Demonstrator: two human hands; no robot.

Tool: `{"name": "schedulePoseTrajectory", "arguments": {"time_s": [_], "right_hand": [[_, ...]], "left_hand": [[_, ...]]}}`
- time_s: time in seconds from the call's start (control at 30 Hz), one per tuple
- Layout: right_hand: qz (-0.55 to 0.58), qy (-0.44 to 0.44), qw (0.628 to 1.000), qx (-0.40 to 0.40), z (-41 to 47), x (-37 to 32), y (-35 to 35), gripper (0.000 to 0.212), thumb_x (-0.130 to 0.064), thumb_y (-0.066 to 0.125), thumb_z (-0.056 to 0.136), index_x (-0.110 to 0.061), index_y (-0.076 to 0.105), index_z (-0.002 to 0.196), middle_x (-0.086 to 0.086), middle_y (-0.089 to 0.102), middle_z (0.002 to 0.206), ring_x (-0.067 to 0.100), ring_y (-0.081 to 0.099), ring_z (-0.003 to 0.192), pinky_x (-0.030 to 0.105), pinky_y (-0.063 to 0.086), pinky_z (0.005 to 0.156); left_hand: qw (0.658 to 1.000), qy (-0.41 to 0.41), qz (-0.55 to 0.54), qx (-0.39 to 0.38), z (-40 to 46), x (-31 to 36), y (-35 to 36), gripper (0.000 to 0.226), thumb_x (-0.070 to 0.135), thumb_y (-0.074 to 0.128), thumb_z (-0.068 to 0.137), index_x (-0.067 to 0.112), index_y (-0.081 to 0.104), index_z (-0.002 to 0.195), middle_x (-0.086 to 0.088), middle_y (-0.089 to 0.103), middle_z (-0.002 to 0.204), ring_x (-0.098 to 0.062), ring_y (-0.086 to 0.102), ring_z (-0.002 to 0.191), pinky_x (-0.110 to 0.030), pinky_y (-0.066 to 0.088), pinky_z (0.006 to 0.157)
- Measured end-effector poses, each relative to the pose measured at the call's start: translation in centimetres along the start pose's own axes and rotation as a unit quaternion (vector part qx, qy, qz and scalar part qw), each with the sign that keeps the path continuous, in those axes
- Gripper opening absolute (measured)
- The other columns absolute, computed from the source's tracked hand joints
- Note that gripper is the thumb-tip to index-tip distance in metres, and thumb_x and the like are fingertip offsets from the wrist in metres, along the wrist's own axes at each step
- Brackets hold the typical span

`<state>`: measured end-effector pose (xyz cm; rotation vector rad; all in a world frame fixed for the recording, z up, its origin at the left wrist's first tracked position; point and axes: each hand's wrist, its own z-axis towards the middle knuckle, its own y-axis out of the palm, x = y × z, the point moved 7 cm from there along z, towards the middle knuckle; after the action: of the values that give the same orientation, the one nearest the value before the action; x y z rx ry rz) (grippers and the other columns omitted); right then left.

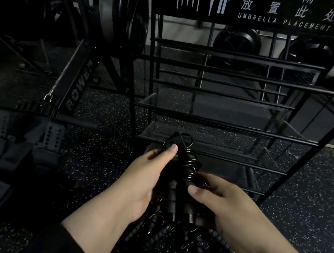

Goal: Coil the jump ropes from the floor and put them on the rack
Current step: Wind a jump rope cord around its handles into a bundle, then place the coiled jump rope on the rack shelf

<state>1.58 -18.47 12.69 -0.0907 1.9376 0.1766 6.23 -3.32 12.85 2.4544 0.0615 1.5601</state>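
A black jump rope bundle (185,169) with wire wound around its handles sits upright between my hands, low in front of the rack. My left hand (148,178) grips its upper left side, thumb up on the wire loops. My right hand (221,205) holds the lower right side, thumb across the handles. More black jump ropes (184,250) lie tangled on the floor under my wrists. The black metal rack (233,75), with horizontal bars, mesh shelves and an "UMBRELLA PLACEMENT" sign, stands just beyond the bundle.
A rowing machine (74,87) with foot straps and a chain stands at the left, its flywheel (120,8) beside the rack. Black fans sit on the floor behind the rack. Speckled rubber floor (316,197) spreads to the right.
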Motion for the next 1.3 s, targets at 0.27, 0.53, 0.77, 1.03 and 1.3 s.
{"name": "schedulePoseTrajectory", "arguments": {"time_s": [0.27, 0.53, 0.77, 1.03, 1.3], "right_hand": [[0.023, -0.015, 0.999, 0.022, -0.1, -0.5, 2.1, 0.033, -0.013, 0.076, 0.088, -0.017, 0.069, 0.120, 0.009, 0.079, 0.107, 0.028, 0.077, 0.098, 0.038, 0.059, 0.085], [0.082, -0.020, 0.995, 0.061, -0.1, -1.5, 3.8, 0.025, -0.004, 0.069, 0.092, -0.012, 0.070, 0.116, 0.014, 0.079, 0.102, 0.028, 0.077, 0.085, 0.037, 0.060, 0.066], [0.155, -0.037, 0.982, 0.099, 0.7, -2.7, 5.1, 0.023, -0.003, 0.069, 0.091, -0.012, 0.069, 0.112, 0.015, 0.078, 0.103, 0.028, 0.075, 0.079, 0.037, 0.060, 0.060], [0.116, -0.098, 0.981, 0.120, 5.8, -11.0, 4.4, 0.023, -0.003, 0.066, 0.094, 0.001, 0.068, 0.116, 0.014, 0.076, 0.102, 0.026, 0.072, 0.085, 0.040, 0.058, 0.072], [0.011, -0.155, 0.977, 0.148, 14.4, -23.2, 3.5, 0.025, -0.006, 0.064, 0.098, 0.001, 0.065, 0.122, 0.015, 0.075, 0.116, 0.029, 0.073, 0.108, 0.041, 0.059, 0.094]], "left_hand": [[0.999, -0.002, -0.040, -0.005, -1.1, 0.7, -0.7, 0.044, 0.045, 0.064, 0.097, 0.009, 0.070, 0.122, -0.009, 0.077, 0.114, -0.027, 0.073, 0.109, -0.048, 0.053, 0.104], [0.998, 0.029, -0.051, -0.025, -1.1, 2.0, -2.4, 0.048, 0.061, 0.051, 0.097, 0.024, 0.068, 0.122, -0.003, 0.072, 0.127, -0.020, 0.067, 0.120, -0.045, 0.045, 0.112], [0.992, 0.094, 0.010, 0.086, 1.5, 5.4, -5.8, 0.034, 0.064, 0.053, 0.094, 0.036, 0.068, 0.106, 0.005, 0.071, 0.122, -0.020, 0.061, 0.123, -0.051, 0.041, 0.114], [0.981, 0.142, -0.066, 0.113, 7.0, 10.3, -8.3, 0.040, 0.064, 0.059, 0.077, 0.033, 0.074, 0.097, 0.005, 0.076, 0.111, -0.024, 0.068, 0.113, -0.053, 0.047, 0.107], [0.964, 0.181, -0.155, 0.115, 9.9, 13.8, -11.1, 0.029, 0.033, 0.051, 0.106, 0.016, 0.064, 0.125, -0.006, 0.073, 0.118, -0.019, 0.070, 0.109, -0.037, 0.057, 0.092]]}}
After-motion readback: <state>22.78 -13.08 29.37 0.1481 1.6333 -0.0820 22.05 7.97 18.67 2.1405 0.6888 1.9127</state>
